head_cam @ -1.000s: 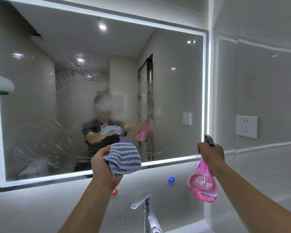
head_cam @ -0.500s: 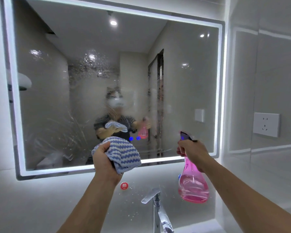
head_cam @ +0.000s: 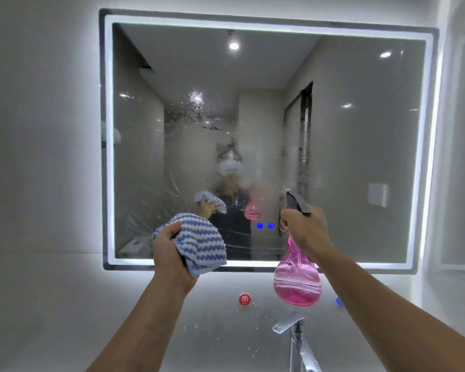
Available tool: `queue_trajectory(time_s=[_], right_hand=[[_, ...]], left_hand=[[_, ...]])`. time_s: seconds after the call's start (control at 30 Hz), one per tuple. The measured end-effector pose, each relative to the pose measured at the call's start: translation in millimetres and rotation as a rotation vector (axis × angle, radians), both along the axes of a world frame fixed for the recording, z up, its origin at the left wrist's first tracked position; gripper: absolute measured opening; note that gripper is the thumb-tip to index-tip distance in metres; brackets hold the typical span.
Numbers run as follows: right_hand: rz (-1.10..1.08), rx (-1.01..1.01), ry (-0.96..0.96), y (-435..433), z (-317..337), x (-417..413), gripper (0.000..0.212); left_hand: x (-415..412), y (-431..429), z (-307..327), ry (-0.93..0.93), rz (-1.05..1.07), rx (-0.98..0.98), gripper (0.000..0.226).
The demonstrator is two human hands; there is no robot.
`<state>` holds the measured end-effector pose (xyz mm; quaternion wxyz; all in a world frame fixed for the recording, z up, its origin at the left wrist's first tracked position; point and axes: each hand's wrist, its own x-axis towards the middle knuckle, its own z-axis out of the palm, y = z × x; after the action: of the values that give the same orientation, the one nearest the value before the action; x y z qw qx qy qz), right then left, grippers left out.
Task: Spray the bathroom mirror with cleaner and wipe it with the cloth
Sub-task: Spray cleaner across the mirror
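A wide wall mirror [head_cam: 360,135] with a lit white border fills the upper view. Spray droplets and wet smears cover its middle and lower left. My left hand [head_cam: 169,251] grips a bunched blue-and-white zigzag cloth [head_cam: 202,245] in front of the mirror's bottom edge, a little short of the glass. My right hand [head_cam: 305,229] holds a pink spray bottle [head_cam: 297,283] by its neck, its grey trigger head raised and pointed at the mirror's lower middle. The bottle is partly filled with pink liquid.
A chrome tap [head_cam: 295,336] rises at the bottom centre under the bottle. A red round sticker [head_cam: 244,299] and a blue one [head_cam: 339,302] sit on the wall below the mirror. Two blue touch buttons [head_cam: 265,226] glow on the glass. White tiled walls flank both sides.
My head has backed off and turned left, so the whole mirror shows. My right hand has carried the bottle leftward and up, toward the mirror's middle. The cloth hand has kept its place.
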<state>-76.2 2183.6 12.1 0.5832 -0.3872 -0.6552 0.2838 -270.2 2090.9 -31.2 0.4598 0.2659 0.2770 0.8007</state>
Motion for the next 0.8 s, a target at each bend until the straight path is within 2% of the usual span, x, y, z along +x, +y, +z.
queue_trajectory(time_s=[0.17,0.37,0.6,0.8], right_hand=[[0.194,-0.027,-0.075,-12,8,-29,0.033],[0.294,-0.034,-0.153,-30,1,-62,0.021],[0.401,-0.059,-0.093,-44,2,-95,0.030],[0.411,-0.085,-0.121,-53,-3,-119,0.026]], left_hand=[[-18,-13,1,0.010,0.081,0.007,0.029],[-40,-29,3,-0.006,0.119,-0.014,0.028],[-62,-45,2,-0.029,0.174,0.024,0.027],[-80,-58,0,-0.033,0.242,0.023,0.024]])
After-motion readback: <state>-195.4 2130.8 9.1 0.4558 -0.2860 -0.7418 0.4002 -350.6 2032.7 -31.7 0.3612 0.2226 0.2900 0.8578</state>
